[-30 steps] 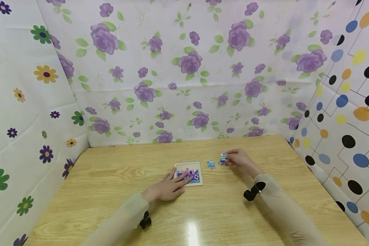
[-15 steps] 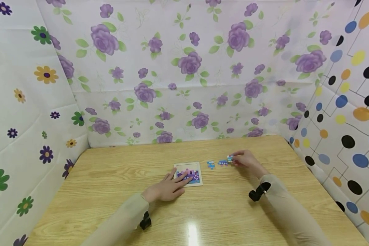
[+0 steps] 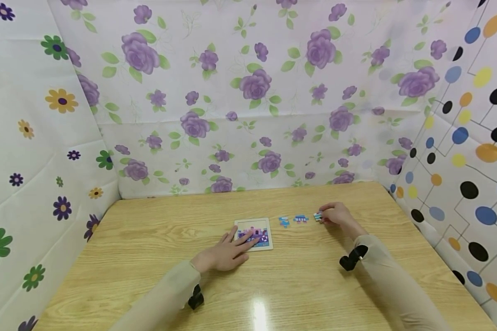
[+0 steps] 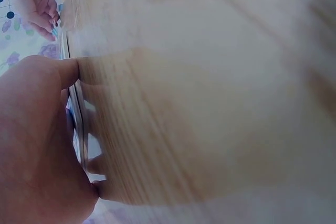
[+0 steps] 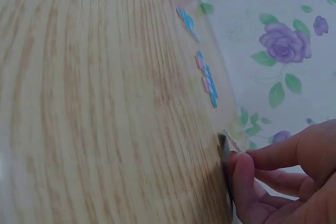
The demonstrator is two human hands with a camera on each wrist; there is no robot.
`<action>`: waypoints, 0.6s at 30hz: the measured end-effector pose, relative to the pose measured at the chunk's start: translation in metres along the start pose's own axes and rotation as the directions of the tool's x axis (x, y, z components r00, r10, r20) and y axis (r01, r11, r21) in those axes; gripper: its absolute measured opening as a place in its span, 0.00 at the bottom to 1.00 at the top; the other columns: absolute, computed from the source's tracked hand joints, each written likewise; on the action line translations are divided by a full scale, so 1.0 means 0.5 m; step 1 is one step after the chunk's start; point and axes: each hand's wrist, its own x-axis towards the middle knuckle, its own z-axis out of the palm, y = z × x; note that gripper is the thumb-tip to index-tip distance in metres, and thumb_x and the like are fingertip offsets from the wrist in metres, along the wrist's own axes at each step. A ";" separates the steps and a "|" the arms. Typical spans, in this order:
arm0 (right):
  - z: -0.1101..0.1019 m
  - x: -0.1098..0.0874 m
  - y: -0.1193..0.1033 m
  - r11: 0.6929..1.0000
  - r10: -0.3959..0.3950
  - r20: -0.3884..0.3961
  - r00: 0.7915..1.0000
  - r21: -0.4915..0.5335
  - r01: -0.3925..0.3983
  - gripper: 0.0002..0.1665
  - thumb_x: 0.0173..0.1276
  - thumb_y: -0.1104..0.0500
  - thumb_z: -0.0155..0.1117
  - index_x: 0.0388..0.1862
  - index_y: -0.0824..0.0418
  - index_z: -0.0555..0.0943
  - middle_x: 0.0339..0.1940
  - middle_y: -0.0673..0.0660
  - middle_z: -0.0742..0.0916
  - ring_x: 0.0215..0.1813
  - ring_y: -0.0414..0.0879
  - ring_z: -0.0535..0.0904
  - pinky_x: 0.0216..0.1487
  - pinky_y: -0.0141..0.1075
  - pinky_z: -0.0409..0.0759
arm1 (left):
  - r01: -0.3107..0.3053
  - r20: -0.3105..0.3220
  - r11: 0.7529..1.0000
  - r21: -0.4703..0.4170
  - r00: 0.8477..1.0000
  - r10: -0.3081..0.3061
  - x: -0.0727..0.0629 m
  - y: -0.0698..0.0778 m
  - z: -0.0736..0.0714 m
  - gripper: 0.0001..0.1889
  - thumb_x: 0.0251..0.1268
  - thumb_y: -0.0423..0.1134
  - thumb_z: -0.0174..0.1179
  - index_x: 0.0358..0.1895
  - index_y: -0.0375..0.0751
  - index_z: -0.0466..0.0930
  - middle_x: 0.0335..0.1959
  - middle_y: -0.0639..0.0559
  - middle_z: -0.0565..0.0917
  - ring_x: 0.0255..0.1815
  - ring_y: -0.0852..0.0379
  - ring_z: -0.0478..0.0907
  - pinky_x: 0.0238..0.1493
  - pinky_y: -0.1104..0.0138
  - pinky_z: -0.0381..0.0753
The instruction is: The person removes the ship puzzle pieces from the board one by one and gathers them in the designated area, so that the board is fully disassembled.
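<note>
We see left hand (image 3: 225,255), fingers spread, resting on puzzle tray (image 3: 248,224) | right hand (image 3: 335,214), fingers pinching one puzzle piece (image 3: 317,216) | two loose pieces (image 3: 300,219) between, on worktop (image 3: 281,276)

Sleeves: left sleeve (image 3: 161,294) and right sleeve (image 3: 391,280) long, plain beige, each ending at the wrist; soft creases on the right. Left grip (image 3: 225,255) and right grip (image 3: 337,215): bare hands. Left wrist unit (image 3: 196,299): small, black, blocky, partly hidden by sleeve. Right wrist unit (image 3: 350,261): black, curved band plus rounded end, small pale spot alongside. Finer markings too small to read.
</note>
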 end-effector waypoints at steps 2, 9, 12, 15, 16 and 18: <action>-0.003 0.002 0.002 1.000 0.004 -0.008 1.000 -0.027 -0.004 0.21 0.70 0.65 0.54 0.60 0.72 0.74 0.34 0.56 0.85 0.28 0.40 0.81 0.31 0.32 0.82 | 0.003 -0.010 1.000 -0.001 1.000 -0.003 0.002 -0.004 0.005 0.28 0.79 0.56 0.33 0.78 0.67 0.40 0.81 0.57 0.41 0.78 0.34 0.28 0.73 0.36 0.42; -0.002 0.006 0.003 0.994 -0.006 -0.042 0.999 -0.109 0.002 0.20 0.66 0.64 0.61 0.56 0.70 0.77 0.37 0.60 0.86 0.27 0.39 0.82 0.29 0.31 0.82 | 0.011 -0.018 1.000 0.000 1.000 -0.011 0.005 -0.010 0.014 0.28 0.78 0.59 0.31 0.77 0.70 0.39 0.80 0.60 0.39 0.79 0.36 0.26 0.74 0.37 0.41; 0.001 0.004 0.002 0.988 -0.041 -0.057 0.997 -0.152 0.032 0.20 0.63 0.65 0.65 0.53 0.71 0.78 0.36 0.61 0.86 0.25 0.40 0.82 0.26 0.31 0.81 | 0.012 -0.016 1.000 0.006 1.000 -0.012 0.006 -0.012 0.015 0.28 0.78 0.59 0.31 0.77 0.70 0.38 0.80 0.60 0.39 0.79 0.36 0.26 0.74 0.37 0.41; 0.004 0.002 -0.001 0.983 -0.071 -0.064 0.995 -0.172 0.059 0.20 0.62 0.65 0.66 0.52 0.71 0.78 0.33 0.61 0.87 0.24 0.40 0.82 0.25 0.32 0.81 | 0.008 -0.019 1.000 0.010 1.000 -0.008 0.007 -0.013 0.015 0.28 0.78 0.59 0.32 0.77 0.70 0.39 0.80 0.60 0.39 0.78 0.36 0.27 0.73 0.37 0.41; 0.005 0.002 -0.001 0.982 -0.078 -0.066 0.995 -0.178 0.066 0.20 0.62 0.65 0.65 0.52 0.72 0.79 0.33 0.61 0.87 0.23 0.40 0.82 0.24 0.32 0.81 | 0.007 -0.019 1.000 0.012 1.000 -0.007 0.007 -0.012 0.015 0.28 0.78 0.59 0.32 0.77 0.71 0.38 0.80 0.60 0.39 0.78 0.36 0.27 0.73 0.36 0.42; 0.007 0.001 -0.003 0.979 -0.091 -0.069 0.993 -0.190 0.076 0.19 0.62 0.65 0.65 0.52 0.72 0.79 0.32 0.61 0.88 0.23 0.40 0.82 0.24 0.32 0.80 | 0.005 -0.023 1.000 0.012 1.000 -0.004 0.007 -0.013 0.016 0.28 0.78 0.59 0.31 0.77 0.70 0.39 0.81 0.60 0.40 0.79 0.36 0.27 0.73 0.36 0.42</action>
